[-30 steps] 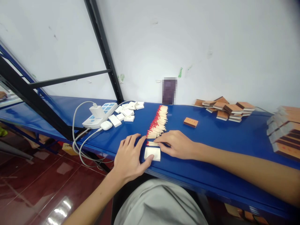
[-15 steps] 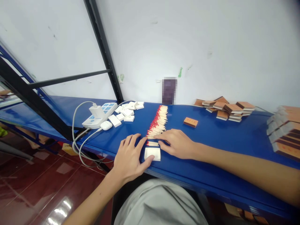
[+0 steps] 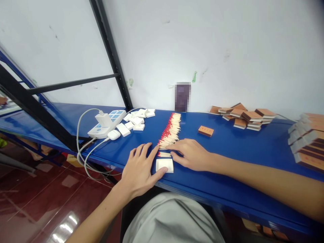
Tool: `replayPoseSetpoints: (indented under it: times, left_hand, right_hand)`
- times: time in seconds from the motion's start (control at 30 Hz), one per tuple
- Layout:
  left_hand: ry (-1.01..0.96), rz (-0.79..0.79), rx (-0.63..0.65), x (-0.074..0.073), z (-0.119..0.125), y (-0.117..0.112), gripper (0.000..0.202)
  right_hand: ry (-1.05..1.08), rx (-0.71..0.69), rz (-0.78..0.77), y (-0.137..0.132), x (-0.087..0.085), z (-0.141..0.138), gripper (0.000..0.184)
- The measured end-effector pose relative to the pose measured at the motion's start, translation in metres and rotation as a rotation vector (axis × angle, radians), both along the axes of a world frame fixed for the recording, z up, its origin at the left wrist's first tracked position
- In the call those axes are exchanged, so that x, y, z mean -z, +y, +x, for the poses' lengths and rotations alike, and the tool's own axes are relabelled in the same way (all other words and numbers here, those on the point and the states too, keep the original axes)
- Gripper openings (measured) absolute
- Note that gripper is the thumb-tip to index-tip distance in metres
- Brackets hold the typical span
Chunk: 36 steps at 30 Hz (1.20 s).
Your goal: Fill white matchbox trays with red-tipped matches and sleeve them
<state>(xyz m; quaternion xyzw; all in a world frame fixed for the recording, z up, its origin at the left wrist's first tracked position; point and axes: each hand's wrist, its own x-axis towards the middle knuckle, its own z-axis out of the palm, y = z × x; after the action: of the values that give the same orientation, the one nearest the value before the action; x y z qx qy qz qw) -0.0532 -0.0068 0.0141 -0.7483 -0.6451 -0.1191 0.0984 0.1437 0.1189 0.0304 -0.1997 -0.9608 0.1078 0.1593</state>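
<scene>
A long row of red-tipped matches (image 3: 170,131) runs back across the blue table. In front of it lies a small separate group of matches (image 3: 164,154). Nearest the table's front edge is an open white matchbox tray (image 3: 164,164). My left hand (image 3: 138,172) is spread, its thumb on the tray and its index fingertip by the red heads. From the right, my right hand (image 3: 191,156) reaches to the plain ends of the matches. Its index finger is at the front of the row and its thumb beside the small group, with a gap between them.
Loose white trays (image 3: 136,120) lie left, near a power strip (image 3: 111,123) with cables and a white earphone case (image 3: 113,135). One orange matchbox (image 3: 206,131) is right of the row. Piled matchbox sleeves (image 3: 249,116) and stacked ones (image 3: 311,145) stand farther right.
</scene>
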Motion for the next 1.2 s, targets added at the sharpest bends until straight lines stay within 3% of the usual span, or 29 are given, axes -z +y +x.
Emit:
replayPoseSetpoints:
  times: [1.2]
  left_hand:
    - [-0.045, -0.032, 0.022, -0.0049, 0.0007, 0.0021, 0.065]
  right_hand:
    - [0.012, -0.028, -0.006, 0.0026, 0.0042, -0.0001, 0.041]
